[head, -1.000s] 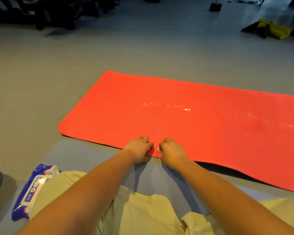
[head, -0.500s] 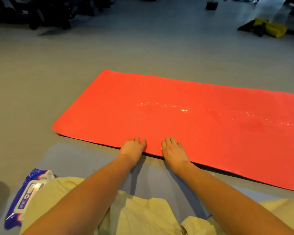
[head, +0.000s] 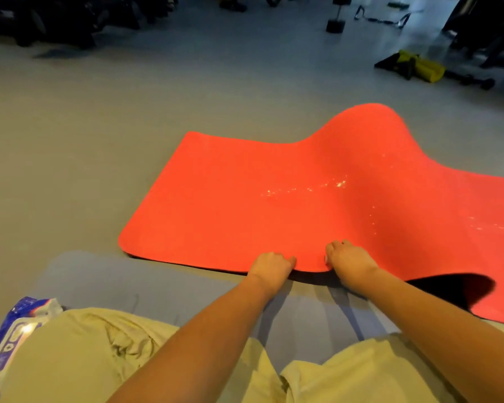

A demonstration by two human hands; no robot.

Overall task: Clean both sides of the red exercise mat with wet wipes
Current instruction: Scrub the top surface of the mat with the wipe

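The red exercise mat (head: 245, 199) lies on the grey floor ahead of me, with wet glints on its top. Its near edge is lifted and a tall hump rises in it at the right; the dark underside shows at the lower right. My left hand (head: 269, 267) and my right hand (head: 348, 258) both grip that near edge, side by side, fingers curled under it. A blue and white pack of wet wipes (head: 10, 341) lies by my left knee at the lower left. No loose wipe shows.
I kneel on a blue-grey mat (head: 146, 289). Dark gym machines (head: 56, 21) line the far left. A dumbbell (head: 336, 23) and a yellow and black bag (head: 419, 68) lie at the far right. Bare grey floor (head: 85, 141) spreads to the left of the red mat.
Both hands went from resting flat at the mat's near edge to gripping it. The edge has lifted and a hump has risen in the mat at the right.
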